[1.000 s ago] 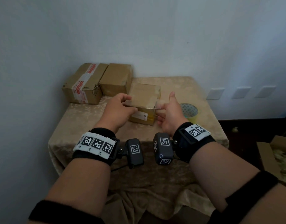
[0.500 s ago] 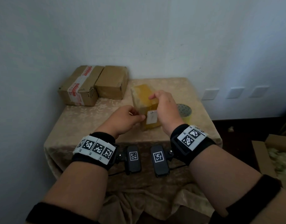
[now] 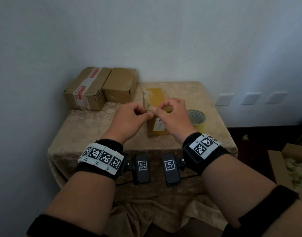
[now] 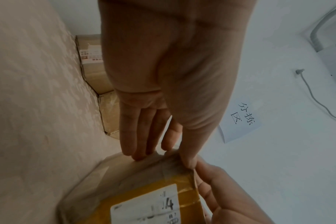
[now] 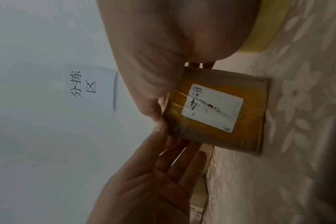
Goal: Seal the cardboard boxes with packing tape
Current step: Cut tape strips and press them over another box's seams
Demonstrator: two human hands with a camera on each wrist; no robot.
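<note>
We see three boxes on the desk: two side by side at the back left against the wall, a taped box and a plain box to its right. A third box stands mid-desk, the tape roll just right of it.

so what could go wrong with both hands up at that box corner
1. The left hand and right hand both work the top near corner of the upright box; neither steadies it lower down, so it may tip.
2. The tape roll sits close beside it and could get knocked.
</note>
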